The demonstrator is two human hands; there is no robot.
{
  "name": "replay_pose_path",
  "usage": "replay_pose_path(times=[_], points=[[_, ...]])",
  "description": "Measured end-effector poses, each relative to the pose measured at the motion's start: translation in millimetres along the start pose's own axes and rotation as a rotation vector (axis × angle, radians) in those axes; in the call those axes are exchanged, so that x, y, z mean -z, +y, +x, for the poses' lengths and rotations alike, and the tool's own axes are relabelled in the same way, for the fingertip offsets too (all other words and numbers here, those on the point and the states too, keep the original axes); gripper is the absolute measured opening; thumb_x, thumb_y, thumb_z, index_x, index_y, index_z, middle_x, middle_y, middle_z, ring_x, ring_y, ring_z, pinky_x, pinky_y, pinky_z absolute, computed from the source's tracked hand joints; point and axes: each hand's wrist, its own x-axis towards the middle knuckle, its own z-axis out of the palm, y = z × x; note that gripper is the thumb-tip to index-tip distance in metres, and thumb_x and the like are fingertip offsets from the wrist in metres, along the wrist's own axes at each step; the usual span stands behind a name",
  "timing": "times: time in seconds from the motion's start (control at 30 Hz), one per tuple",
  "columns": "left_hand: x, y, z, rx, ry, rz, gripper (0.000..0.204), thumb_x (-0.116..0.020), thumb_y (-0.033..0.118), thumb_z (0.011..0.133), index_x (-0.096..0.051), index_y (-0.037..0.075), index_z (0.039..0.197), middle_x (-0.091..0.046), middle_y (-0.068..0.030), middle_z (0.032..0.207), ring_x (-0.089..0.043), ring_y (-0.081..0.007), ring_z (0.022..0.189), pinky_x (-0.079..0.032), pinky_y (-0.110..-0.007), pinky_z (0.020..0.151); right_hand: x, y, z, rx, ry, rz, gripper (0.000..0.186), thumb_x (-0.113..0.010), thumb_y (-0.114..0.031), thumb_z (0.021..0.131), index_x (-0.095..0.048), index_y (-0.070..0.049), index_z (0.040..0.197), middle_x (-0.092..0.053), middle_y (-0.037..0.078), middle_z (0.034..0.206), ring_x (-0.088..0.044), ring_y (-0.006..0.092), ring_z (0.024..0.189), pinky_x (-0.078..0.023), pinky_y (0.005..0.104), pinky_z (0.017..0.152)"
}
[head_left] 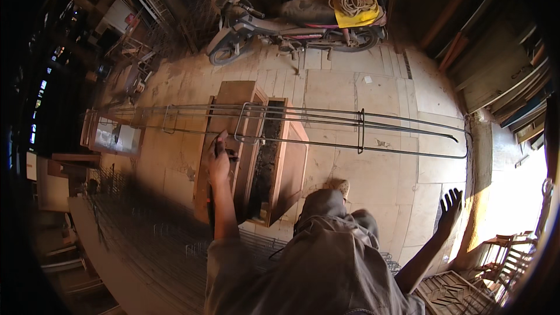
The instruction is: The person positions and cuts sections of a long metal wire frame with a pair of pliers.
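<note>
A long cage of thin dark steel bars (408,153) lies crosswise over wooden box-like pieces (289,181), with rectangular wire loops (361,131) around the bars at intervals. My left hand (220,157) is beside the nearer bar above the wooden pieces, its fingers apart and partly bent; whether a fingertip touches the bar is unclear. Off to the lower right, my right hand (450,207) has its fingers spread with nothing in them. One of my shoes (341,188) shows on the tiled floor (379,192) below the cage.
A dusty motorbike (297,20) with coiled rope stands across the top. A glass-panelled wooden piece (116,135) is under the cage's left end. Wire frames (163,233) lie at lower left, boards (496,70) lean at upper right, and wooden chairs (507,256) stand near the bright doorway.
</note>
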Motion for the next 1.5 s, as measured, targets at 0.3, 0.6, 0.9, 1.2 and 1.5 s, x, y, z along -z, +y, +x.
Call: replay_pose_path(times=[0.3,0.6,0.9,1.2,1.5], points=[[-13.3,-35.6,55.3,-0.056,-0.158,0.162,0.042,-0.033,0.031,0.102,-0.055,0.000,0.120,-0.064,-0.0104,0.095,-0.065,-0.0154,0.069,-0.054,-0.027,0.058,-62.0,-30.9,83.5,-0.179,-0.161,0.330,0.032,-0.036,-0.021,0.099,-0.047,-0.005,0.124,-0.056,0.009,0.113,-0.056,0.0218,0.099,-0.050,0.0381,0.087],[-4.3,-48.8,71.2,-0.017,-0.085,0.180,0.040,-0.034,0.028,0.102,-0.061,-0.001,0.107,-0.064,-0.0076,0.076,-0.061,-0.0141,0.062,-0.051,-0.027,0.056,-74.6,-60.9,99.1,-0.059,-0.216,0.036,0.024,-0.041,-0.022,0.099,-0.050,-0.004,0.113,-0.054,0.005,0.095,-0.058,0.0155,0.086,-0.050,0.0307,0.072],[-55.9,-2.8,35.9,0.053,-0.030,0.296,0.040,-0.041,0.034,0.099,-0.062,0.000,0.107,-0.066,-0.0095,0.084,-0.064,-0.0209,0.072,-0.050,-0.031,0.067,-40.7,-39.2,121.5,-0.135,-0.043,0.150,0.030,-0.045,-0.034,0.097,-0.053,-0.009,0.110,-0.051,0.001,0.088,-0.054,0.0130,0.080,-0.045,0.0326,0.072],[-63.7,5.2,53.0,-0.134,0.072,1.010,0.053,-0.065,0.052,0.079,-0.067,0.002,0.097,-0.067,-0.0193,0.088,-0.064,-0.0378,0.084,-0.048,-0.042,0.070,-53.5,-54.1,126.5,-0.199,0.011,0.167,0.033,-0.049,-0.044,0.094,-0.054,-0.012,0.089,-0.048,-0.001,0.080,-0.048,0.0114,0.075,-0.037,0.0311,0.071],[-67.2,12.4,61.6,-0.325,0.149,1.050,0.062,-0.064,0.055,0.078,-0.066,-0.003,0.098,-0.065,-0.0248,0.090,-0.063,-0.0384,0.087,-0.048,-0.042,0.075,-58.9,-46.0,115.4,-0.191,0.093,0.313,0.048,-0.044,-0.056,0.092,-0.054,-0.012,0.108,-0.051,0.001,0.096,-0.047,0.0148,0.090,-0.034,0.0368,0.084]])
